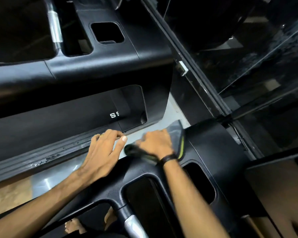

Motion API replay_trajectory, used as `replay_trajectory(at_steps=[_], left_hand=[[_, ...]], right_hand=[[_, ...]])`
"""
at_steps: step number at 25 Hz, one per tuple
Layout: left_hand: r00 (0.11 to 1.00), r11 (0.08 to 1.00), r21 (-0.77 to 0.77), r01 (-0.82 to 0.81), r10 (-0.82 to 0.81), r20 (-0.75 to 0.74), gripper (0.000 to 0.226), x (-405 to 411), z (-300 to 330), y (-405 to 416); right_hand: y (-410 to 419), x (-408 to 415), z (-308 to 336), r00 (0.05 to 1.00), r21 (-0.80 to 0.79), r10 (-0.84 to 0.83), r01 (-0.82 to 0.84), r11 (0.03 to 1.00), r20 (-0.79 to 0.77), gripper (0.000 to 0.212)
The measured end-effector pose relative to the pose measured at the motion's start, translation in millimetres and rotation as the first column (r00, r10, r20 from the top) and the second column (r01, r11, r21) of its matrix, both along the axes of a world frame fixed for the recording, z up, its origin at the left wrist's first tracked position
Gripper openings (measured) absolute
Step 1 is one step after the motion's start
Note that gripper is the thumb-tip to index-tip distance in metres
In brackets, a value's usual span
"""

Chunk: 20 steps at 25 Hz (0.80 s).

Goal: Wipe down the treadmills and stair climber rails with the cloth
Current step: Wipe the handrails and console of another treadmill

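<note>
Head view: the cloth (176, 134) is gripped by the right hand (155, 143); the left hand (101, 148), spread, braces. Overlapping strokes should be kept along the console edge (213, 148).

Both forearms are bare, with no sleeves in view. The left hand (101, 150) wears a thin ring (101, 135) of gold colour on one finger; the nail of the thumb is short and pale. The right hand (156, 143) is blurred, so its fingers are not clear. On the right wrist there is a dark band (169, 158), narrow and flat. At the bottom edge two bare feet (74, 226) can be seen.
</note>
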<state>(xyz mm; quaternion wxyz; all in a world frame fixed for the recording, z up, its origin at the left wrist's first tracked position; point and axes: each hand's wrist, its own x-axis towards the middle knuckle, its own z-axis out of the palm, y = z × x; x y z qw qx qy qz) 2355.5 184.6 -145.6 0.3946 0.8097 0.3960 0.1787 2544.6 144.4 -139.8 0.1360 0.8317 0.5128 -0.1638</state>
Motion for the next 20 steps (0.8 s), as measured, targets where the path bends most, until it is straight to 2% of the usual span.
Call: replay_trajectory(at_steps=[2,4,5,7,9,11,13,15,17,19,20], left_hand=[[0.998,0.998,-0.022,-0.053,0.054,0.016,0.041,-6,3,9],[0.996,0.996,-0.035,-0.085,0.085,0.016,0.039,-17,2,14],[0.996,0.995,-0.044,-0.091,0.092,0.011,0.038,-24,3,15],[0.994,0.992,-0.057,-0.110,0.110,-0.007,0.039,-41,0,15],[0.989,0.988,-0.055,-0.147,0.146,-0.022,0.041,-60,-1,12],[0.981,0.980,-0.057,-0.192,0.191,-0.028,0.042,-75,-1,11],[0.973,0.970,-0.067,-0.232,0.230,-0.029,0.039,-84,-1,13],[0.965,0.962,-0.074,-0.264,0.264,-0.010,0.039,-91,1,17],[0.961,0.958,-0.081,-0.274,0.276,0.007,0.039,-93,3,21],[0.967,0.963,-0.088,-0.253,0.255,0.004,0.039,-93,4,23],[0.972,0.968,-0.089,-0.236,0.237,-0.003,0.041,-93,4,22]], right_hand=[[-41,-70,-4,0.965,0.206,0.227,-0.197,0.958,-0.129,0.046],[-77,-60,5,0.959,0.359,0.264,-0.210,0.910,-0.107,0.046],[-80,-25,13,0.976,0.366,0.215,-0.189,0.911,-0.031,0.046],[-65,49,32,0.990,0.177,0.004,-0.029,0.984,0.144,0.046],[-35,88,39,0.960,-0.045,-0.160,0.175,0.984,0.229,0.050],[-6,57,22,0.974,-0.175,-0.073,0.112,0.978,0.212,0.054],[13,-25,2,0.999,-0.173,0.036,-0.033,0.984,0.016,0.059],[-1,-134,-3,0.963,-0.036,0.252,-0.256,0.966,-0.101,0.059],[-30,-197,2,0.907,0.160,0.391,-0.368,0.916,-0.153,0.053],[-53,-176,11,0.896,0.282,0.415,-0.361,0.889,-0.160,0.051],[-58,-138,15,0.922,0.302,0.378,-0.336,0.892,-0.089,0.050]])
